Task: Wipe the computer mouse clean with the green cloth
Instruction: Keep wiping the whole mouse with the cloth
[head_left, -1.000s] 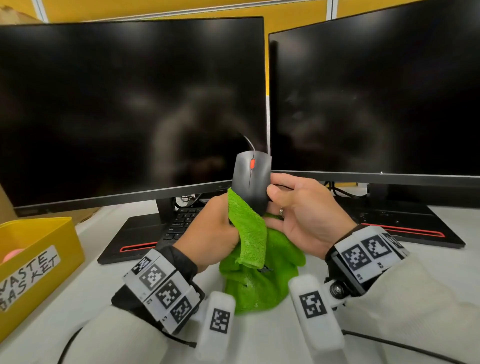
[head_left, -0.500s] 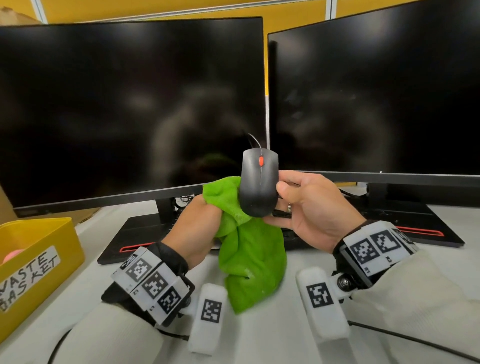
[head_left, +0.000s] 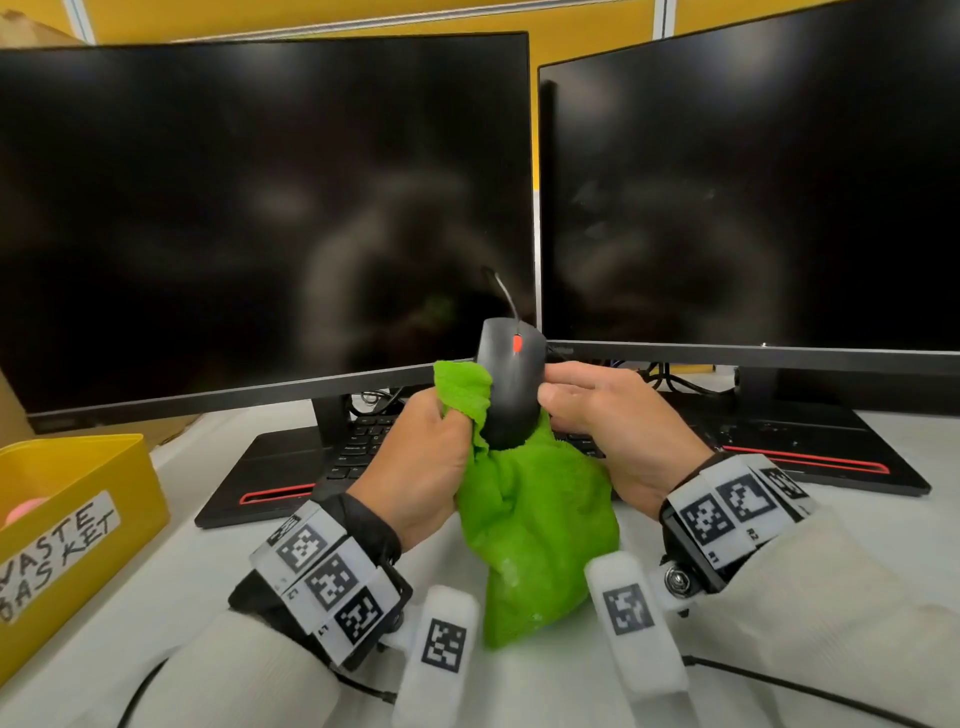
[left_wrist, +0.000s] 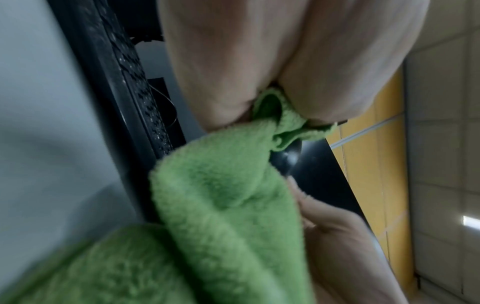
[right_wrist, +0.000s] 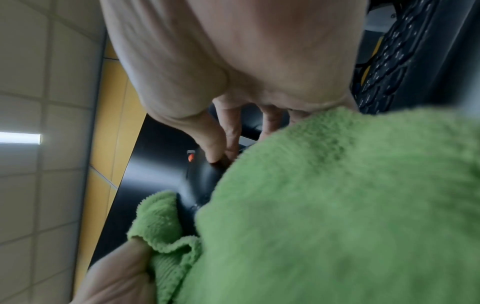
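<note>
A black computer mouse (head_left: 510, 387) with an orange wheel is held upright in the air in front of the monitors, its cable running up from its top. My right hand (head_left: 605, 426) grips it from the right side, thumb on its face. My left hand (head_left: 431, 452) holds the green cloth (head_left: 535, 525) and presses a fold of it against the mouse's left side. The rest of the cloth hangs down below the mouse. In the left wrist view the green cloth (left_wrist: 226, 205) is bunched between my fingers. The right wrist view shows the mouse (right_wrist: 200, 176) beside the green cloth (right_wrist: 337, 205).
Two dark monitors (head_left: 260, 218) stand side by side at the back on black bases. A black keyboard (head_left: 363, 441) lies under them, behind my hands. A yellow bin (head_left: 72, 519) labelled waste basket sits at the left edge of the white table (head_left: 171, 587).
The mouse has risen a little and turned more upright. My left hand has moved the cloth from the mouse's lower front up to its left side.
</note>
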